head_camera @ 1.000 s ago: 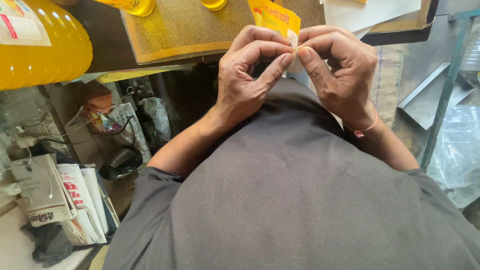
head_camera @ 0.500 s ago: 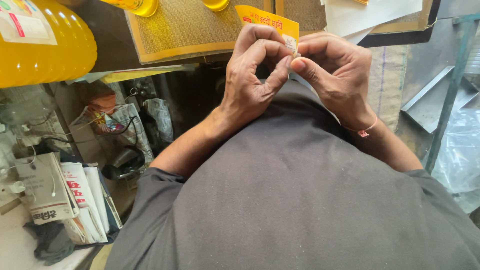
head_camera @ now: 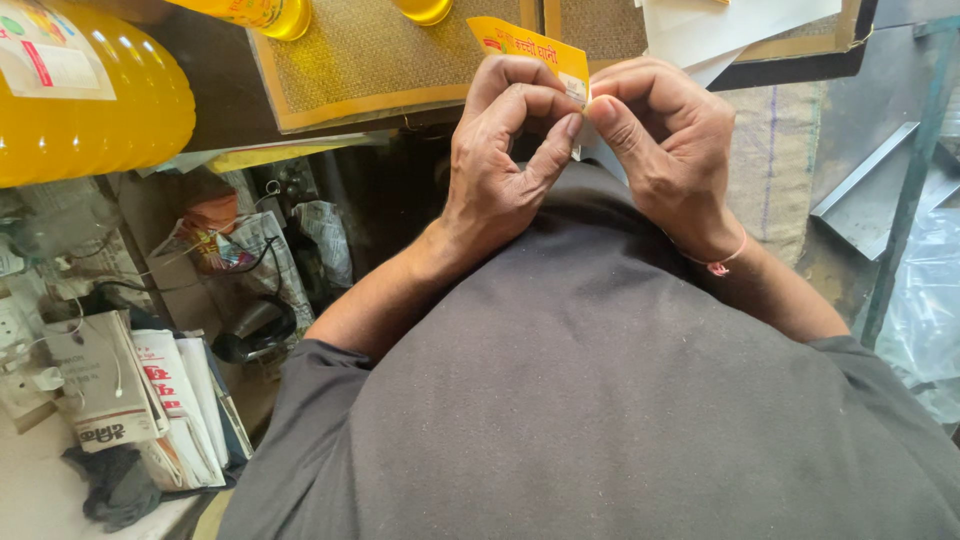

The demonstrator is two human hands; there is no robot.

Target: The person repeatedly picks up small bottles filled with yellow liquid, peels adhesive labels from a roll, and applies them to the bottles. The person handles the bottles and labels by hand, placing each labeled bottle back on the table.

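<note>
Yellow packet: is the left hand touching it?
Touching. The head view shows the left hand pinching the yellow packet at its lower edge, thumb and forefinger closed on it, opposite the right hand.

A glossy yellow packet (head_camera: 530,48), thin plastic or coated paper, is pinched between the fingertips (head_camera: 570,125). Beyond the fingers lies a rough, matt woven mat (head_camera: 400,55); far left, a glossy plastic bottle (head_camera: 90,100).
</note>
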